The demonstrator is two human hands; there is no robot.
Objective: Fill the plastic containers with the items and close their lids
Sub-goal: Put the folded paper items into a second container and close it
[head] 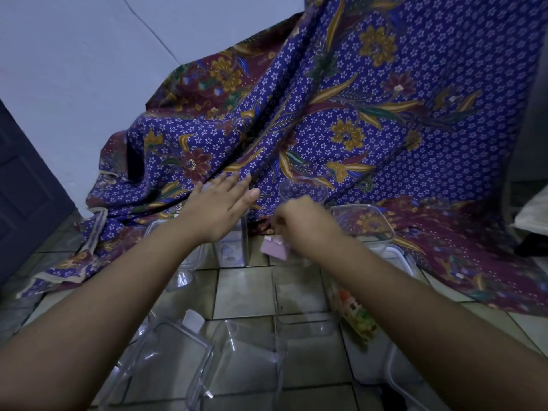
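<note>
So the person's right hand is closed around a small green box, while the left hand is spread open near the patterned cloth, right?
Not quite. The box in the right hand is pink, not green, as the head view shows. The rest stands: that hand is closed around it, and the left hand is spread open, fingers extended, near the patterned cloth.

Containers (243, 360) – clear glossy plastic; drape (385, 114) – patterned cloth; floor (246, 292) – glossy tile.

Both forearms are bare from the lower frame edge to the wrists; no sleeve shows. The left hand (218, 210) and right hand (302, 223) are ungloved, with no ring, watch or bracelet visible.
</note>
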